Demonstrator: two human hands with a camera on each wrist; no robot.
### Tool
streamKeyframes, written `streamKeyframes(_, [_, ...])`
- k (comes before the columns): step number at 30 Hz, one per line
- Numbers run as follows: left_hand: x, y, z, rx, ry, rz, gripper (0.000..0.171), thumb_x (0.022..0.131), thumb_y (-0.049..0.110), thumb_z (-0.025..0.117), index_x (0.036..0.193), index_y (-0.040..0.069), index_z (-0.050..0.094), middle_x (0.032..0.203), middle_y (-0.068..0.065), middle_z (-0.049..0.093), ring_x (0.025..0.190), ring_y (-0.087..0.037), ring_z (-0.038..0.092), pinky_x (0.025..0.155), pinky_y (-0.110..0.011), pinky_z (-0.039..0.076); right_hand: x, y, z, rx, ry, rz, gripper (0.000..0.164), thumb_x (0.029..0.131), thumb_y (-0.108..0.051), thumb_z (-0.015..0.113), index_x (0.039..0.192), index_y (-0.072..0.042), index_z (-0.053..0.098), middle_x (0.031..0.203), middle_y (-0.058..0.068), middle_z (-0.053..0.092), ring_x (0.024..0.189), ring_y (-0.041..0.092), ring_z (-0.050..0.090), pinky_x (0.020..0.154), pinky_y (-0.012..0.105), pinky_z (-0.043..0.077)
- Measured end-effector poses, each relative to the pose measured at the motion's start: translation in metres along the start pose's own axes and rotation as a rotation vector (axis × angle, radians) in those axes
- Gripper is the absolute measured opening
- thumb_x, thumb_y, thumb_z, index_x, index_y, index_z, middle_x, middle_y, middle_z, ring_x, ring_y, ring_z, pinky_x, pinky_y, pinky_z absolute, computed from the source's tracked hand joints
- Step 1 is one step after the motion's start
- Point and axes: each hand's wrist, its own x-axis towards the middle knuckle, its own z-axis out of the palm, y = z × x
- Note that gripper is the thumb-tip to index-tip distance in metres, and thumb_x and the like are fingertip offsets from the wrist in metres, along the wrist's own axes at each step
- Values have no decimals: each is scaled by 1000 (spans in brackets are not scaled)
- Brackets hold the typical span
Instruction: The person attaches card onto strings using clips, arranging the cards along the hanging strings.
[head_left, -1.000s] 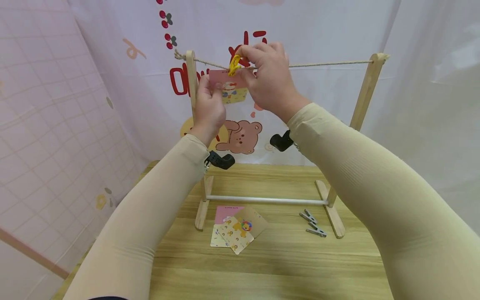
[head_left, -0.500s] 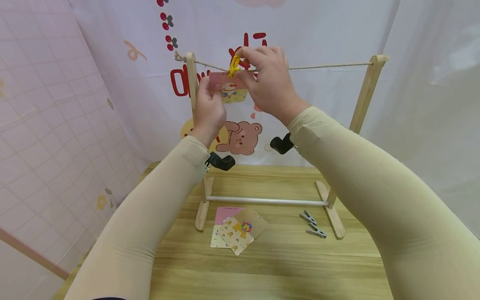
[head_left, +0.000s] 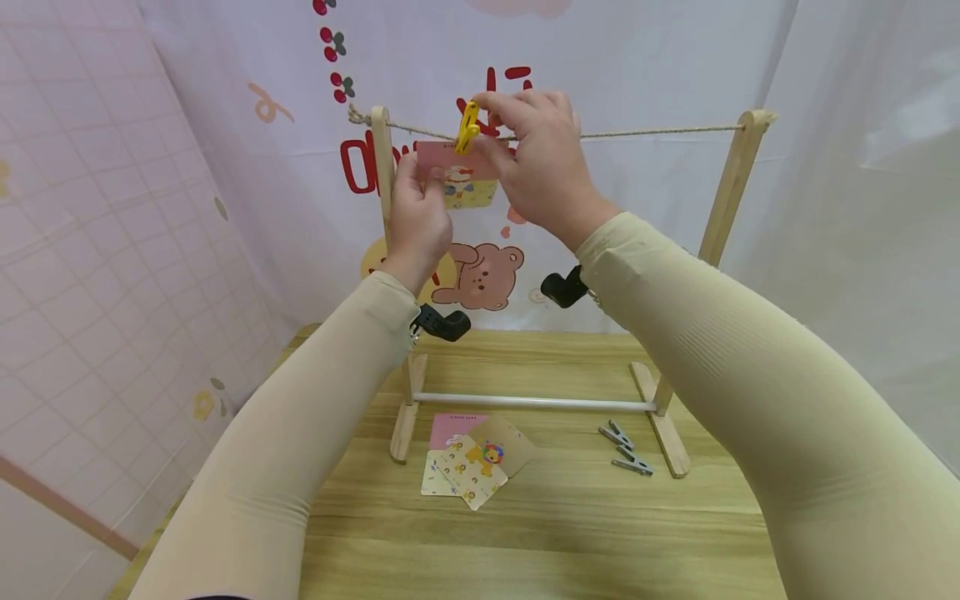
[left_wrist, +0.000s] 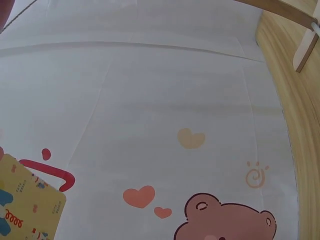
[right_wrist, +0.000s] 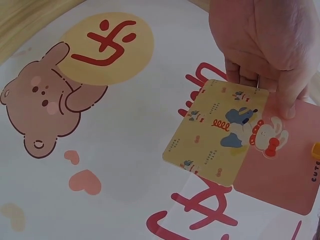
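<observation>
My left hand (head_left: pixel 422 218) pinches the left side of a pink and yellow card (head_left: pixel 474 195) with a rabbit picture, thumb on its front. Above, my right hand (head_left: pixel 542 158) holds a yellow clothespin (head_left: pixel 468 127) between thumb and fingers. The clothespin is at the card's top edge, where the card meets the twine line (head_left: pixel 660 131); whether it grips both cannot be told. In the right wrist view the card (right_wrist: pixel 215 135) shows with the left hand (right_wrist: pixel 265 40) on it, and a bit of yellow clothespin at the edge. The left wrist view catches only a card corner (left_wrist: pixel 37 205).
The wooden rack's posts (head_left: pixel 731 187) hold the twine, with a white bar (head_left: pixel 532 402) low between them. Several cards (head_left: pixel 480 467) overlap on the wooden table (head_left: pixel 555 542). Grey clothespins (head_left: pixel 632 461) lie near the rack's right foot (head_left: pixel 670 442). A printed cloth (head_left: pixel 637 67) hangs behind.
The yellow clothespin has turned slightly in the right hand's fingers and shows its side differently. Both hands and the card stay nearly in place.
</observation>
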Motion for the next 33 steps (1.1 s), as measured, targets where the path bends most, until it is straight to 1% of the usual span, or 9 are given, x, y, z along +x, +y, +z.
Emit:
streamKeyframes(5, [-1, 1, 0, -4, -7, -5, 30, 112, 38, 46, 140, 27, 46, 140, 6, 56, 131, -8, 55, 114, -34, 47, -2, 2, -1, 3, 3, 11, 46, 106, -34, 63, 151, -24, 59, 139, 0, 66, 139, 20, 41, 119, 36, 27])
streamKeyframes(7, [-2, 1, 0, -6, -11, -6, 30, 112, 37, 46, 140, 27, 46, 139, 6, 56, 129, -8, 56, 113, -34, 48, -3, 3, -2, 2, 11, 2, 46, 106, -34, 63, 151, -23, 59, 140, 0, 66, 140, 20, 41, 120, 36, 27])
streamKeyframes(14, [-4, 4, 0, -40, -17, -3, 32, 113, 34, 45, 142, 22, 44, 136, 3, 55, 126, -10, 56, 110, -32, 50, -10, 13, -4, 5, 84, -95, 41, 105, -30, 66, 143, -14, 66, 134, 9, 68, 136, 29, 44, 118, 40, 30])
streamKeyframes(19, [-7, 4, -2, -65, -19, 2, 34, 113, 33, 45, 144, 20, 42, 133, 2, 53, 121, -12, 56, 106, -30, 52, -20, 17, -7, 8, 95, -120, 40, 105, -27, 67, 142, -13, 67, 134, 10, 67, 137, 30, 43, 119, 41, 30])
streamKeyframes(23, [-10, 2, -3, -118, -24, 20, 37, 112, 32, 47, 146, 17, 40, 130, 0, 52, 118, -12, 57, 105, -29, 53, -29, 23, -7, -2, 111, -165, 38, 103, -24, 69, 140, -13, 68, 133, 12, 67, 135, 32, 44, 119, 45, 30])
streamKeyframes(26, [-14, 0, -4, -154, -34, 32, 38, 112, 32, 46, 146, 15, 39, 126, 0, 53, 116, -13, 59, 103, -29, 54, -37, 28, -6, 20, 133, -201, 37, 101, -20, 71, 137, -12, 70, 131, 12, 69, 133, 34, 45, 117, 48, 31])
streamKeyframes(29, [-19, -1, -6, -192, -59, 40, 38, 112, 33, 47, 145, 14, 39, 126, -1, 55, 115, -15, 60, 103, -30, 54, -45, 34, -6, 37, 146, -224, 36, 101, -17, 72, 136, -9, 71, 130, 13, 69, 133, 35, 47, 117, 49, 32])
streamKeyframes(33, [-30, -4, -10, -203, -103, 41, 36, 114, 30, 44, 146, 15, 37, 131, -2, 54, 120, -14, 58, 107, -29, 52, -55, 41, -7, 35, 148, -248, 36, 100, -16, 73, 134, -4, 71, 128, 16, 69, 131, 38, 48, 115, 50, 34])
